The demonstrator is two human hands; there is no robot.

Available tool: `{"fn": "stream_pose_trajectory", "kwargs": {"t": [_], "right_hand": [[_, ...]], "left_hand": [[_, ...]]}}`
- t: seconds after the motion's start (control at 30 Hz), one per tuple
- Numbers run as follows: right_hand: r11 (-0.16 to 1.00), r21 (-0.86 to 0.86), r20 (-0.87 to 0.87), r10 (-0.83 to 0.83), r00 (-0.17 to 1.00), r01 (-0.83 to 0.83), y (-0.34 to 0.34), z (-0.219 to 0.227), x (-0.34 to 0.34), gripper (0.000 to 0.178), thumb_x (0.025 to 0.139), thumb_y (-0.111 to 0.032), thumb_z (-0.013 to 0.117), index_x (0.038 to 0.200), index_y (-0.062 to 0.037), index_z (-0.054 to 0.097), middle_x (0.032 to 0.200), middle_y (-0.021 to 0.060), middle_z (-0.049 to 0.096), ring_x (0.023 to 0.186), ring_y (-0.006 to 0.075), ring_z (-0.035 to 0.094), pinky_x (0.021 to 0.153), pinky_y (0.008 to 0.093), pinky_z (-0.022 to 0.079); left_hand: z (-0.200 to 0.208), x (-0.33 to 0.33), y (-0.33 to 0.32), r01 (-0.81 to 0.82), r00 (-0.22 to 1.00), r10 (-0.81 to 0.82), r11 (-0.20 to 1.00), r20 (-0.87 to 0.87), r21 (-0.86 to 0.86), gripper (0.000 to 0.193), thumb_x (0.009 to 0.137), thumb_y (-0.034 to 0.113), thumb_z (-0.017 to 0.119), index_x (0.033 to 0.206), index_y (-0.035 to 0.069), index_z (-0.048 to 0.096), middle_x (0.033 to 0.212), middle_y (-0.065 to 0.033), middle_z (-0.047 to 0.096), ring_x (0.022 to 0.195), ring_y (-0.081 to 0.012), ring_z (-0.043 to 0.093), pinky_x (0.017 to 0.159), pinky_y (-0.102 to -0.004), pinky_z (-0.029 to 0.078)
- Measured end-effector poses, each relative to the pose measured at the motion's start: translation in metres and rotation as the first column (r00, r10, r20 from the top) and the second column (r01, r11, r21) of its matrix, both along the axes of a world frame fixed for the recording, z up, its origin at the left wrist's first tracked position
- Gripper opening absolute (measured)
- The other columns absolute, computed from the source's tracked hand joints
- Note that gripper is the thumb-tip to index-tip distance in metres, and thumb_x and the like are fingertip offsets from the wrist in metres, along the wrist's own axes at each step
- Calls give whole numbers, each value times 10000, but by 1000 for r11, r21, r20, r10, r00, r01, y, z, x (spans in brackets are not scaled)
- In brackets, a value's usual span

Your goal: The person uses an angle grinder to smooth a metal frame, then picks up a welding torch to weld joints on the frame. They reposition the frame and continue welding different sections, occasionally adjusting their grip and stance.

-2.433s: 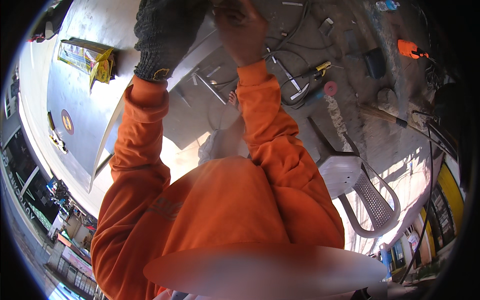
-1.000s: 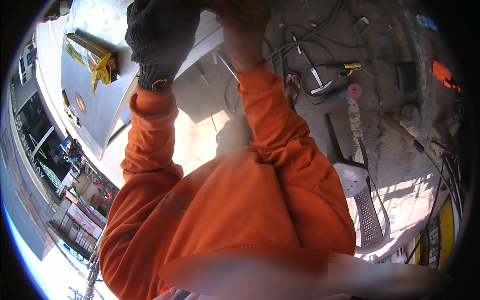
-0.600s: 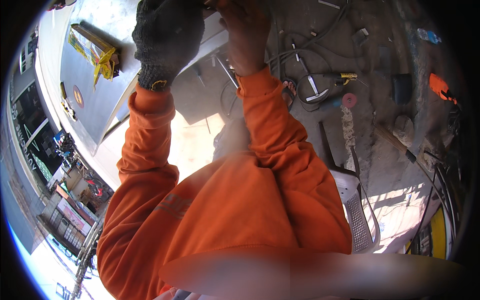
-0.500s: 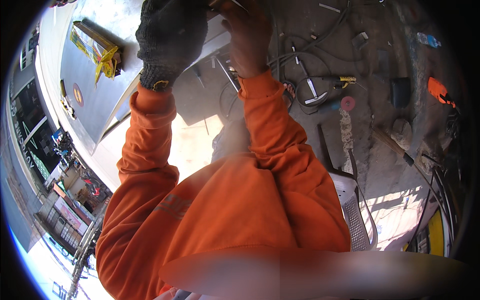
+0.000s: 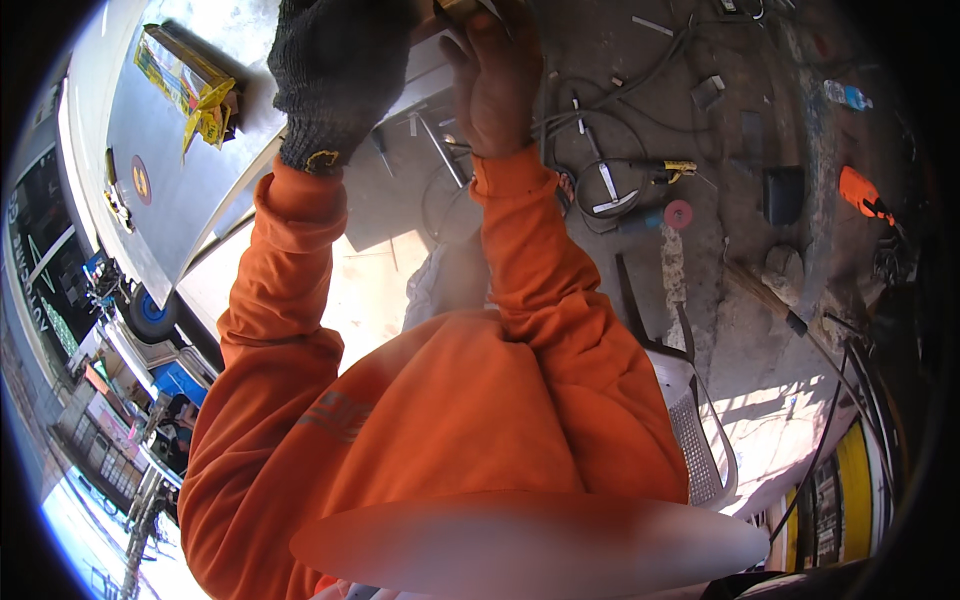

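Note:
My left hand [image 5: 340,75], in a dark knit glove, is at the upper edge above the rim of a pale metal sheet [image 5: 235,185]; its fingers are hidden. Close beside it, my bare right hand [image 5: 494,85] has its fingers curled around a shiny, yellowish thing [image 5: 466,8], cut off by the picture's edge, so its kind is unclear. Left of the glove, a torn yellow packet [image 5: 190,88] lies on the sheet. A small round disc [image 5: 141,180] rests farther left on the same surface.
On the floor to the right are looping cables [image 5: 640,85], a T-shaped metal tool [image 5: 607,185], a yellow clamp [image 5: 678,171], a pinkish disc [image 5: 678,213], a black box-like item [image 5: 783,195], an orange item [image 5: 862,192] and a plastic bottle [image 5: 848,95]. A plastic chair [image 5: 690,425] stands behind me.
My right hand has turned slightly, and the yellowish thing in it shows more. The whole view has shifted a little; a blue-wheeled vehicle now shows at the left. My gloved hand stays beside the right.

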State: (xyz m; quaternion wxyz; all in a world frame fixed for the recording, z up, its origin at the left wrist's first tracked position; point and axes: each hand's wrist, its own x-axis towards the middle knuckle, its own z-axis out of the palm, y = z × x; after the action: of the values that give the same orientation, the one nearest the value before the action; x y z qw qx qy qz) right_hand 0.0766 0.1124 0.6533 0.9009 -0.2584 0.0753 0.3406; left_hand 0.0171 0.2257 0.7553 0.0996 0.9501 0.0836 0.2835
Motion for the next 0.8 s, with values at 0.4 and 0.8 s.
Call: {"fn": "stream_pose_trajectory", "kwargs": {"t": [0.4,0.8], "right_hand": [[991,79,195,-123,973,109,8,-3,-5,565,980,-202,735,1423,6,453,1122,113,717,984,187,704,854,309,595],[987,118,207,-131,969,108,12,-18,-9,546,979,-160,732,1419,-2,452,1210,133,694,1036,183,684,885,317,588]], "left_hand": [[13,19,-25,106,993,-105,994,55,-33,310,724,-79,728,1017,12,686,1067,-174,653,965,-325,661,800,-372,551],[9,19,-18,175,983,-178,983,46,58,279,707,-101,697,956,21,671,1003,-152,667,964,-324,659,807,-385,554]]}}
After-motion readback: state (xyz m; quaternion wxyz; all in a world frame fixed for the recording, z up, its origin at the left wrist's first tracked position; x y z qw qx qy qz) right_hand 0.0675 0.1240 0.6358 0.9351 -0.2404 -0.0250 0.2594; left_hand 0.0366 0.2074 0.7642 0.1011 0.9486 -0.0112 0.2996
